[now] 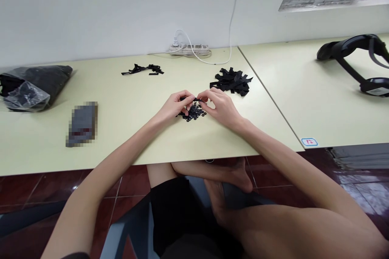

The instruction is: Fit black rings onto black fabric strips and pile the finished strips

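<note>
Between my two hands, above the table (170, 145), stretches a short black fabric strip (196, 99). My left hand (179, 103) pinches its left end, and my right hand (217, 103) pinches the right end. Just below the fingers lies a pile of small dark rings (194, 112), some of it hidden by the left fingers. Whether a ring sits on the strip is too small to tell. Behind my right hand is a heap of black fabric strips (232, 81). A smaller, looser group of black strips (146, 68) lies farther back on the left.
A clear plastic bag of black material (36, 87) and a blurred-out dark box (82, 123) are on the left. A white power strip (189, 49) with a cable (234, 12) lies by the wall. A black headset (352, 60) stands on the right-hand table.
</note>
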`<state>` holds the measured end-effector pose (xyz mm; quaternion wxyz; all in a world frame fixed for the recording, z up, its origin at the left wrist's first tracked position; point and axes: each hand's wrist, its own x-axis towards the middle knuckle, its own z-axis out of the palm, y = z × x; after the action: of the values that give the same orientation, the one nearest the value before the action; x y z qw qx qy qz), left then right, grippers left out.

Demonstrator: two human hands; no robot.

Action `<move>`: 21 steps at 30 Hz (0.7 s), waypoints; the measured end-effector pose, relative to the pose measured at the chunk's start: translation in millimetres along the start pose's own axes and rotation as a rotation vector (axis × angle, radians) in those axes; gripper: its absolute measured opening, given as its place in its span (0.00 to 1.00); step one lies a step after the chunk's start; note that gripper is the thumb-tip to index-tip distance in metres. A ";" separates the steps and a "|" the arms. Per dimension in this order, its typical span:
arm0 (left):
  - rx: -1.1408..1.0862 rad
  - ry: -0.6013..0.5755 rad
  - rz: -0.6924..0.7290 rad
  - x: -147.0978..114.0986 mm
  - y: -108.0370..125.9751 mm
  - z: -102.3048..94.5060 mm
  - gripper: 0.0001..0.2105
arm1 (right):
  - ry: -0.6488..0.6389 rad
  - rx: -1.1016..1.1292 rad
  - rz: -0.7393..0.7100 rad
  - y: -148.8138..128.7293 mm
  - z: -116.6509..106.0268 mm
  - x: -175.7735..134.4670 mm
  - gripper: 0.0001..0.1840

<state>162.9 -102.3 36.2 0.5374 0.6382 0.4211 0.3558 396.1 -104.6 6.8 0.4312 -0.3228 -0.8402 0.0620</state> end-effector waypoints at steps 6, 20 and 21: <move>0.054 0.040 0.011 1.4 -1.8 -0.5 0.09 | -0.013 -0.011 -0.041 -1.8 0.8 -0.6 0.09; 0.058 0.114 0.060 0.2 1.2 1.7 0.05 | -0.064 0.093 0.011 -5.0 -0.9 -0.4 0.08; 0.073 0.109 0.069 -0.3 1.9 1.6 0.06 | -0.075 0.102 0.010 -5.2 -1.1 -0.3 0.07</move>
<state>164.6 -103.3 37.8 0.4773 0.6514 0.4401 0.3928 394.5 -109.1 9.2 0.4150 -0.3021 -0.8499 0.1191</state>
